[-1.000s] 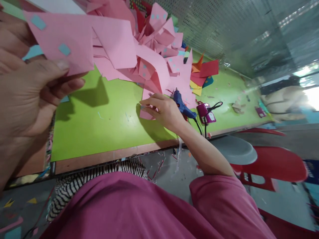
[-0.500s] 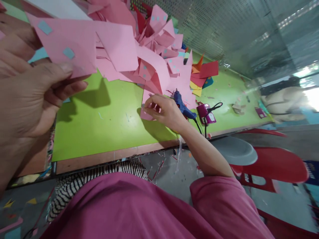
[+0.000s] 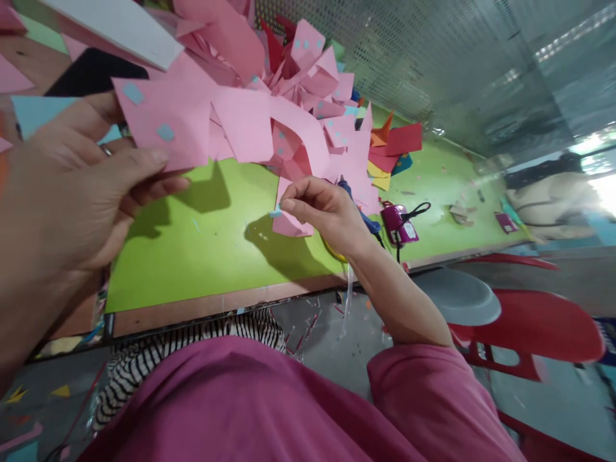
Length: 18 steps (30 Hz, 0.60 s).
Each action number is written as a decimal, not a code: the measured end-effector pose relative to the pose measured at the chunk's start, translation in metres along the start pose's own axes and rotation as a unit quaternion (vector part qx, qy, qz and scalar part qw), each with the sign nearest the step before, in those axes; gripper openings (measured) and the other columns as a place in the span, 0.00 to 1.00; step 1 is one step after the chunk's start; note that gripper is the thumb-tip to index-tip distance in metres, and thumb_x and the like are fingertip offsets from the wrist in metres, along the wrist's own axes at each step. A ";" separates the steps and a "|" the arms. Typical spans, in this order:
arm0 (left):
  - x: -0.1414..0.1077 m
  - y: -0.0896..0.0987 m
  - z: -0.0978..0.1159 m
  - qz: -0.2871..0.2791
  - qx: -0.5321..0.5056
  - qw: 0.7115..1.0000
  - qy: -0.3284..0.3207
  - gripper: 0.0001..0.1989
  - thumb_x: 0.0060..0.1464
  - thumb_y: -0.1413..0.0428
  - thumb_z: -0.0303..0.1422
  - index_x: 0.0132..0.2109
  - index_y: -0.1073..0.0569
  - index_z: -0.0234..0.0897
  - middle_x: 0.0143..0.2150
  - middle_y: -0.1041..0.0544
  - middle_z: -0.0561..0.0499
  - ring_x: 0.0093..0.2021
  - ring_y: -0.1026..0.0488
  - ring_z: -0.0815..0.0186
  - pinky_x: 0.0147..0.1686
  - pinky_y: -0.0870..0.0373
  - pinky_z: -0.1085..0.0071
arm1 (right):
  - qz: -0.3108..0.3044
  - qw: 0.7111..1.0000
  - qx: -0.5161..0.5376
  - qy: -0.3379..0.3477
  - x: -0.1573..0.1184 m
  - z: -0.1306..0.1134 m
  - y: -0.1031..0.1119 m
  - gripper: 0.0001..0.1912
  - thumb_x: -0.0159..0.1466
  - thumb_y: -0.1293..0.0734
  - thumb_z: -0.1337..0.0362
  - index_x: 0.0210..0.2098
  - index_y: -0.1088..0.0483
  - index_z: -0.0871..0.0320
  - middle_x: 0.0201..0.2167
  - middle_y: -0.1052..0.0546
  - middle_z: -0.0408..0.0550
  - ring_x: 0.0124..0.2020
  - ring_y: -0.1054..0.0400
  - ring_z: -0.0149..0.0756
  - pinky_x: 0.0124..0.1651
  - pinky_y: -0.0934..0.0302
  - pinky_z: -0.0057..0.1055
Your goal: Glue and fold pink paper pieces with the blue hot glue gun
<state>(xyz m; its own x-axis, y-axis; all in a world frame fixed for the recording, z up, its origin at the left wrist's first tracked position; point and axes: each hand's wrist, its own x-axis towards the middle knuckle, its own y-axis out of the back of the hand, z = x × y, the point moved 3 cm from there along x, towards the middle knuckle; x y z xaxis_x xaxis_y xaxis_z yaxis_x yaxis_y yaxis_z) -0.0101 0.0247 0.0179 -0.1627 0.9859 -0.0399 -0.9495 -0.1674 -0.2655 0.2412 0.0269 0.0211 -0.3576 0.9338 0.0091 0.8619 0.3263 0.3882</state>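
My left hand [image 3: 96, 173] pinches the lower left edge of a pink paper piece [image 3: 185, 125], raised over the table, with two light-blue paper squares on its face. Between the thumb and finger of my right hand [image 3: 327, 208] is a small light-blue paper square [image 3: 276, 211]. Below that hand lies a flat pink paper sheet [image 3: 291, 224]. A blue hot glue gun [image 3: 370, 223] rests just beyond the right wrist, partly hidden by the hand.
Pink folded papers [image 3: 312, 70] are heaped at the back of the green tabletop [image 3: 192, 256]. Red and yellow papers [image 3: 397, 144] lie farther right, near a purple box [image 3: 400, 223] with a black cable. A grey stool [image 3: 452, 295] and red chair [image 3: 539, 321] stand beside the table.
My right hand has lifted slightly off the pink sheet, with the small blue square now showing in its pinch. My left hand and its pink paper have shifted right and down in view.
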 end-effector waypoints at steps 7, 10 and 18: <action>-0.004 -0.007 -0.011 -0.045 -0.009 0.999 0.025 0.20 0.48 0.35 0.20 0.47 0.22 0.43 0.36 0.17 0.59 0.28 0.24 0.75 0.32 0.20 0.81 | 0.075 0.979 -0.153 0.114 0.013 -0.043 -0.038 0.09 0.65 0.28 0.56 0.36 0.23 0.54 0.28 0.34 0.41 0.34 0.38 0.30 0.41 0.37 0.30; -0.006 -0.009 -0.010 -0.058 -0.029 0.997 0.042 0.21 0.49 0.37 0.19 0.48 0.23 0.45 0.33 0.18 0.61 0.28 0.24 0.74 0.32 0.19 0.80 | 0.076 0.973 -0.178 0.124 0.024 -0.046 -0.050 0.09 0.67 0.30 0.56 0.38 0.23 0.54 0.28 0.35 0.41 0.35 0.36 0.31 0.43 0.36 0.31; -0.008 -0.007 -0.006 -0.071 -0.037 0.996 0.040 0.23 0.50 0.37 0.19 0.52 0.24 0.43 0.31 0.20 0.61 0.30 0.24 0.73 0.32 0.19 0.78 | 0.090 0.965 -0.200 0.144 0.027 -0.048 -0.056 0.06 0.66 0.29 0.60 0.35 0.24 0.54 0.29 0.35 0.41 0.34 0.36 0.32 0.44 0.36 0.33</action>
<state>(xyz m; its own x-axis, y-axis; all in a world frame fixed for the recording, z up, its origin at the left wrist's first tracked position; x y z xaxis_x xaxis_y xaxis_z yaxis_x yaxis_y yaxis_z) -0.0003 0.0185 0.0145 -0.0033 0.9973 -0.0728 -0.9383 -0.0282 -0.3446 0.1656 0.0272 0.0434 -0.3503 0.8715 0.3433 0.7322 0.0263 0.6806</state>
